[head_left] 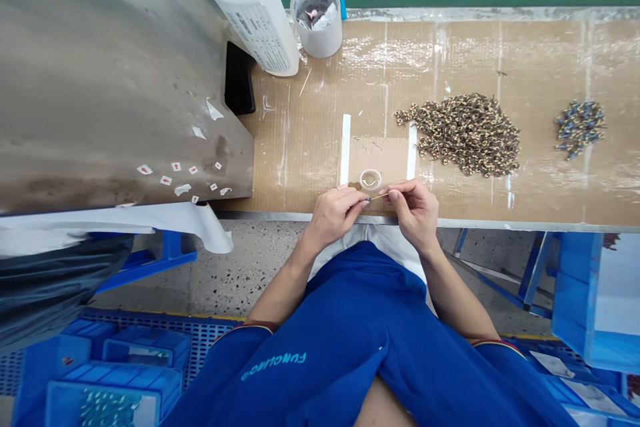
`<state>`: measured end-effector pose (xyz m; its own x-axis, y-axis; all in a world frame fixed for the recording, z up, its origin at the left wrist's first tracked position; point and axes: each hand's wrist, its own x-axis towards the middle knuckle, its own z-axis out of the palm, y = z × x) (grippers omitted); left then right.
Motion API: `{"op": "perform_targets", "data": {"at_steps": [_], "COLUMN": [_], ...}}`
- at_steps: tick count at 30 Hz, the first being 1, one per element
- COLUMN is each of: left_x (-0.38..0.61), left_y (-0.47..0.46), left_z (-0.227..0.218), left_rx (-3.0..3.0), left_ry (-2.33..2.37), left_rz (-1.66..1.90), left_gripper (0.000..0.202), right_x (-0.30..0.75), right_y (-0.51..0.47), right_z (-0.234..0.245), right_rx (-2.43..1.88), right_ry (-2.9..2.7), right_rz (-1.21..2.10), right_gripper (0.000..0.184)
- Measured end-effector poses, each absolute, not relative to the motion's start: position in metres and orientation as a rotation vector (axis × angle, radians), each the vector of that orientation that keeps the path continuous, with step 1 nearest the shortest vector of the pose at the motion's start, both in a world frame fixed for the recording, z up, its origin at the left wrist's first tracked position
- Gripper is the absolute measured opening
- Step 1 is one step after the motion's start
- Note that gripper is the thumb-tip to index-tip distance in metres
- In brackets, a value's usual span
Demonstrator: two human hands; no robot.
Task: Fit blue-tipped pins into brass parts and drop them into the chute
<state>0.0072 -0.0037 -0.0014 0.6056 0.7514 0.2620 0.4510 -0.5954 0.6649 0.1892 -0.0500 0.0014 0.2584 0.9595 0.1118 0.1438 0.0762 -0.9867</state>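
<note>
- Here we are sitting at the cardboard-covered bench point(500, 53).
- A brown pile of small parts point(465, 133) is lying right of centre, with a smaller blue-grey pile point(579, 125) farther right.
- Our left hand point(333, 213) and right hand point(415, 210) are meeting at the near edge.
- A small clear ring point(371, 179) is resting just beyond them.
- Both hands are pinching a thin stick point(379, 197), fingertips closed on its ends.

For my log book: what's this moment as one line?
left hand: pinches thin tan stick | right hand: pinches same stick | just beyond: small clear round ring | farther right: heap of small brown parts
</note>
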Motion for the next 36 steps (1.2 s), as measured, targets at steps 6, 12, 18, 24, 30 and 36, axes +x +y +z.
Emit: {"op": "perform_targets", "data": {"at_steps": [6, 12, 18, 24, 30, 36], "left_x": [0.008, 0.007, 0.004, 0.004, 0.001, -0.004], "left_y": [-0.004, -0.004, -0.003, -0.001, 0.002, 0.002], "left_z": [-0.001, -0.002, -0.002, 0.001, 0.004, 0.006], "left_rx": [2.288, 2.287, 2.256, 2.167, 1.974, 1.884], "left_ry": [0.938, 0.94, 0.912, 0.872, 0.792, 0.732], "left_rz": [0.736, 0.726, 0.682, 0.744, 0.858, 0.887], "left_gripper": [0.031, 0.035, 0.035, 0.027, 0.018, 0.018], "right_x": [0.187, 0.187, 0.19, 0.188, 0.186, 0.186], "right_y": [-0.05, -0.048, -0.045, -0.045, -0.044, -0.031], "right_z": [-0.001, 0.002, 0.01, 0.017, 0.018, 0.012], "right_rx": [-1.327, -1.321, -1.341, -1.334, -1.316, -1.329], "right_ry": [-1.193, -1.294, -1.49, -1.522, -1.268, -1.36], "right_rz": [0.807, 0.732, 0.574, 0.588, 0.696, 0.533], "right_gripper": [0.014, 0.014, 0.011, 0.012, 0.012, 0.016]}}
